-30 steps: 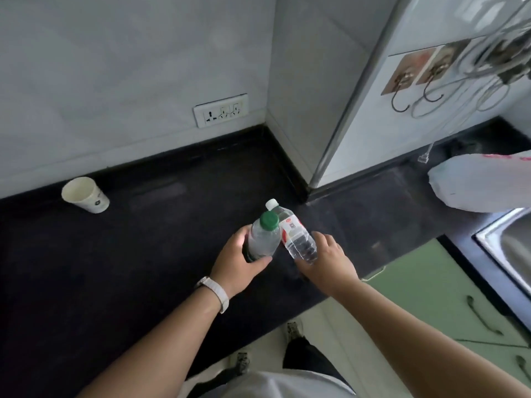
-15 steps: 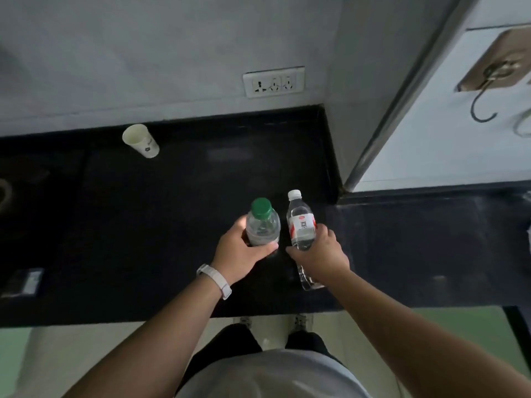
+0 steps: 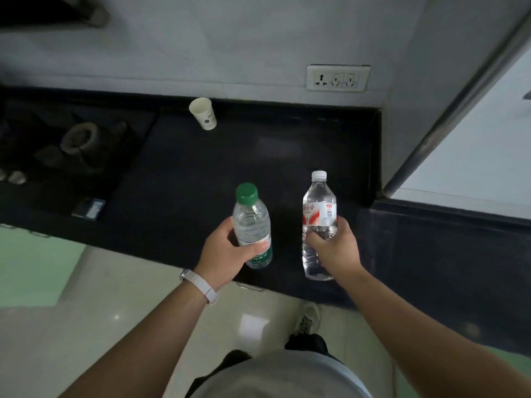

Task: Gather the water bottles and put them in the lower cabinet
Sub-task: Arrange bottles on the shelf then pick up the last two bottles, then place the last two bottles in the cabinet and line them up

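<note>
Black counter (image 3: 201,173) lies beneath both hands. The left hand (image 3: 224,254) has fingers and thumb wrapped round the lower half of the green-cap bottle (image 3: 251,222), and a white wristband (image 3: 198,285) sits on that wrist. The right hand (image 3: 336,248) clasps the white-cap bottle (image 3: 319,208) at its middle, just under the red label. Both bottles are roughly upright and apart from each other, held over the counter's front edge. A paper cup (image 3: 203,113) stands at the counter's back, a stove (image 3: 71,145) is at its left end, and a socket (image 3: 337,78) is on the wall above the counter.
</note>
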A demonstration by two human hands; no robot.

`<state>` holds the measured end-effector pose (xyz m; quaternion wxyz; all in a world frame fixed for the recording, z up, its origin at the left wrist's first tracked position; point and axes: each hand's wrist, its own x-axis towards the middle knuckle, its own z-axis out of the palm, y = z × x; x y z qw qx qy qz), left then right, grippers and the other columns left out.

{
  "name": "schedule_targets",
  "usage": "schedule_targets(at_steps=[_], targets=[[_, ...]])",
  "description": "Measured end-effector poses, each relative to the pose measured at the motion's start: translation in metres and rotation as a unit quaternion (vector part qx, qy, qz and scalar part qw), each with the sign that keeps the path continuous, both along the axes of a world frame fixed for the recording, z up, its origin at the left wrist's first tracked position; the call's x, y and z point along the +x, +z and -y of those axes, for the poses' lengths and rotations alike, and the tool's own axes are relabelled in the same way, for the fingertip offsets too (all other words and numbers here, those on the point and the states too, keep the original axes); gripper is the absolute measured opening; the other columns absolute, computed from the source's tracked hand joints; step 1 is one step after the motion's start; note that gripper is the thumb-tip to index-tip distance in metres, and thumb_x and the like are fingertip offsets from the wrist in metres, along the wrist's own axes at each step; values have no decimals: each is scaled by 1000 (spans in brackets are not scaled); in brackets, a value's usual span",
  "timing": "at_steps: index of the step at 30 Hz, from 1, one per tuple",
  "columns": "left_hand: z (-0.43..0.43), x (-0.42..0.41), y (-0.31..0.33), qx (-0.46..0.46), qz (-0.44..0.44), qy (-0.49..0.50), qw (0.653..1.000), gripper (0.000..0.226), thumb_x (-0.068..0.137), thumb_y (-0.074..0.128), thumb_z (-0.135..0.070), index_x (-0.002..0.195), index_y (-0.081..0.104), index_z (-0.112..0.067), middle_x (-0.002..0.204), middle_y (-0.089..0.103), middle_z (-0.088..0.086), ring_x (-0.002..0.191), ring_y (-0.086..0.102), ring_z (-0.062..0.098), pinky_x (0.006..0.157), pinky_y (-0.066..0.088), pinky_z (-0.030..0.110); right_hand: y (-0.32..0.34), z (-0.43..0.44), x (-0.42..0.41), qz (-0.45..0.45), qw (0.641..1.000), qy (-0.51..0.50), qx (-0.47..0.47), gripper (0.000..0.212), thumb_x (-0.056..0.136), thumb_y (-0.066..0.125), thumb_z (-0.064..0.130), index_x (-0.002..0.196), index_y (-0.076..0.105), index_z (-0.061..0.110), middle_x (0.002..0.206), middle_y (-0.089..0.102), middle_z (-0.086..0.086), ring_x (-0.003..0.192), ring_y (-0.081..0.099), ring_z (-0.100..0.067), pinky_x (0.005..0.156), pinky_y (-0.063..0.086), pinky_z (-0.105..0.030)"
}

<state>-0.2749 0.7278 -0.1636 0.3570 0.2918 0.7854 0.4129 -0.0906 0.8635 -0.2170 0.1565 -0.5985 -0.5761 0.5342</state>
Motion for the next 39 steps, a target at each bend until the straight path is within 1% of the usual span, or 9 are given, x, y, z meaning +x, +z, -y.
schedule_targets(at_steps=[6,9,11,14,21,26,32,36,39], targets=[[50,-2,8,38,5,67,997,40,70,92,-20,102,71,-33,98,77,-11,92,73,9,81,58,31,41,40,-20,-108,992,45,35,54,75,83,27,115,48,29,100,66,8,87,68,-8,77,57,-30],[90,-2,19,61,11,93,994,40,71,91,-16,102,71,-31,97,78,-10,91,73,9,79,57,28,68,74,-33,-140,985,78,70,57,76,83,23,120,47,24,100,65,9,84,67,-2,73,54,-21],[125,-4,28,72,9,110,991,42,69,93,-19,102,71,-32,97,78,-12,92,73,8,81,57,29,84,102,-42,-156,977,104,95,60,75,84,21,122,46,24,100,64,12,84,65,6,72,52,-17],[187,-5,41,74,15,133,988,46,65,92,-30,106,71,-33,100,77,-12,95,73,10,84,59,34,106,153,-52,-172,968,140,114,64,75,85,22,124,44,26,102,63,14,86,64,8,75,53,-18],[338,3,70,115,14,238,964,42,72,91,-19,107,70,-31,100,78,-12,93,73,8,80,57,28,138,276,-75,-220,942,215,138,60,76,82,19,124,47,25,104,61,14,92,63,7,77,53,-19],[433,6,86,139,3,331,933,42,72,90,-20,107,70,-32,100,78,-12,94,73,9,81,57,30,153,351,-103,-222,916,297,153,57,76,81,15,120,48,26,103,60,15,90,63,2,81,53,-24],[511,10,95,174,-15,451,875,39,73,89,-15,106,72,-28,97,78,-10,91,73,8,74,54,23,165,419,-140,-237,875,394,150,53,76,80,16,117,47,28,101,61,14,89,64,-3,80,55,-28],[547,7,96,184,-25,512,839,38,74,87,-11,106,73,-26,96,78,-11,88,73,5,68,53,15,166,453,-171,-260,849,443,127,49,77,80,12,114,50,27,99,63,12,84,64,7,74,53,-21],[564,-5,93,177,-34,551,815,37,73,88,-11,104,73,-26,94,78,-11,86,72,5,72,54,21,160,470,-198,-268,833,473,101,48,77,80,13,114,52,27,99,65,13,86,65,5,71,53,-17]])
